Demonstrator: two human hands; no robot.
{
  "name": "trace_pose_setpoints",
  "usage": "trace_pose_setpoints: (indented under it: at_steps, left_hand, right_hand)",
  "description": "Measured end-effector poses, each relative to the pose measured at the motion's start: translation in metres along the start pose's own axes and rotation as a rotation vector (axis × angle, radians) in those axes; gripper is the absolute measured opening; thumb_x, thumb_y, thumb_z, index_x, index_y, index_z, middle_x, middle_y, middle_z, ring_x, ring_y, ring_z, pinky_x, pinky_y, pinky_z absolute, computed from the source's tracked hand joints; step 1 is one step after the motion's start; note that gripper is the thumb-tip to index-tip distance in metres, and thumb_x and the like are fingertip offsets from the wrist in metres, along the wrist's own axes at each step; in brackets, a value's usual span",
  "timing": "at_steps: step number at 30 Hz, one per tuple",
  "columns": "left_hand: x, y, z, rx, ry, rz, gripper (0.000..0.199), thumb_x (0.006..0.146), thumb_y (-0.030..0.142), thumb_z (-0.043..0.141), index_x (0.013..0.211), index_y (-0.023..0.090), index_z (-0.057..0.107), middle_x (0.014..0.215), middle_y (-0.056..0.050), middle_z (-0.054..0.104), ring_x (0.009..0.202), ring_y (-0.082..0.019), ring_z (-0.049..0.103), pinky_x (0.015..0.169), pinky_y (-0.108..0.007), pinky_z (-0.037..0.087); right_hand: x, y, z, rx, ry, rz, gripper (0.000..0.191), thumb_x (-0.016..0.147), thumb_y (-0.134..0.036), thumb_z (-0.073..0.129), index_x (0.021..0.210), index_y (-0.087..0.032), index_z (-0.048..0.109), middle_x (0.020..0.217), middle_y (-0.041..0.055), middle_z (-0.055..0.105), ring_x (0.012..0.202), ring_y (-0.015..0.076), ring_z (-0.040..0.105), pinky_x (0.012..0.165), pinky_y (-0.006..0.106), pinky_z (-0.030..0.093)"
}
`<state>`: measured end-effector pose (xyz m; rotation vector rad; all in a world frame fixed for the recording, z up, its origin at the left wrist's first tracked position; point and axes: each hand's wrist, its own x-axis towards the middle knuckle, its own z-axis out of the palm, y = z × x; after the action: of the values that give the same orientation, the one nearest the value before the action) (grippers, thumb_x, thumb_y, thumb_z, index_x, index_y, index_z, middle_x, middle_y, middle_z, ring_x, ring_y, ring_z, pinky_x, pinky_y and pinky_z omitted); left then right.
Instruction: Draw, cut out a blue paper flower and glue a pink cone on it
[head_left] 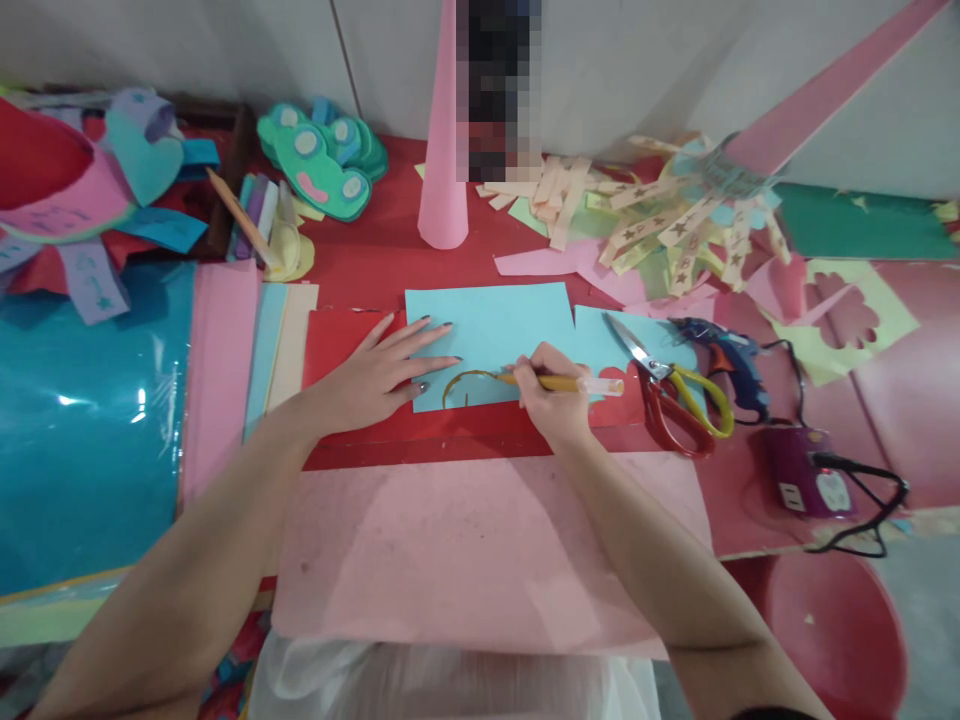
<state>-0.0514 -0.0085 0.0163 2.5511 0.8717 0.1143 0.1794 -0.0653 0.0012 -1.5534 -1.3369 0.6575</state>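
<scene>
A light blue sheet of paper (495, 325) lies across a red sheet (345, 350) on the table. My left hand (382, 370) rests flat on its left part, fingers spread. In my right hand (551, 390) is a yellow-brown marker (562, 384) with a clear end, its tip at the paper. A curved brown line (454, 385) and a short stroke below it show between my hands. Right of my right hand, scissors (660, 375) with one red and one yellow handle lie partly open over a second light blue piece (600, 330).
A blue glue gun (727, 360) and a purple power box (802, 470) with a black cord lie at the right. Pink paper cones (444, 190), printed paper strips (570, 195) and green foam frog shapes (322, 165) stand behind. Coloured sheets (221, 370) are stacked left.
</scene>
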Motion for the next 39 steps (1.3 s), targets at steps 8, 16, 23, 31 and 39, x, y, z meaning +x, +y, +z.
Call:
trace_pose_setpoints:
  at_steps: [8,16,23,31,39]
  left_hand:
    - [0.0,0.001,-0.001,-0.001,-0.005,-0.004,0.043,0.095,0.018,0.034,0.134,0.03,0.045,0.154,0.002,0.027,0.144,-0.018,0.016,0.117,-0.051,0.006]
    - [0.0,0.0,0.001,-0.015,0.018,0.013,0.043,0.095,0.019,0.034,0.134,0.032,0.045,0.154,0.003,0.027,0.144,-0.017,0.015,0.117,-0.052,0.006]
    - [0.0,-0.001,0.001,-0.006,0.01,0.006,0.042,0.095,0.019,0.035,0.134,0.031,0.044,0.154,0.003,0.026,0.144,-0.017,0.015,0.116,-0.052,0.006]
    - [0.0,0.001,0.0,-0.015,0.016,0.0,0.043,0.095,0.019,0.034,0.133,0.031,0.046,0.153,0.003,0.029,0.144,-0.018,0.017,0.117,-0.052,0.006]
    - [0.0,0.001,-0.001,-0.007,0.014,0.004,0.043,0.094,0.018,0.033,0.133,0.03,0.047,0.153,0.002,0.03,0.144,-0.017,0.017,0.117,-0.051,0.006]
  right_hand:
    - [-0.003,0.001,-0.003,0.038,0.056,0.021,0.036,0.078,-0.024,0.055,0.053,-0.023,0.029,0.041,-0.0088,0.032,0.037,0.0077,0.041,0.046,0.023,0.045]
    - [-0.004,-0.008,-0.005,-0.055,0.019,0.021,0.036,0.08,-0.031,0.055,0.052,-0.022,0.033,0.039,-0.0064,0.044,0.035,0.0086,0.046,0.041,0.021,0.039]
    - [-0.004,-0.007,-0.004,-0.12,0.024,-0.044,0.036,0.08,-0.03,0.054,0.052,-0.023,0.033,0.04,-0.0056,0.046,0.036,0.0078,0.044,0.042,0.021,0.039]
    - [-0.007,0.0,-0.004,-0.058,0.076,-0.021,0.041,0.079,-0.033,0.057,0.053,-0.024,0.026,0.041,-0.0066,0.035,0.038,0.0096,0.046,0.042,0.022,0.043]
    - [-0.006,-0.007,-0.006,-0.071,0.079,-0.008,0.037,0.078,-0.026,0.053,0.051,-0.023,0.029,0.039,-0.0074,0.037,0.033,0.0066,0.038,0.039,0.021,0.038]
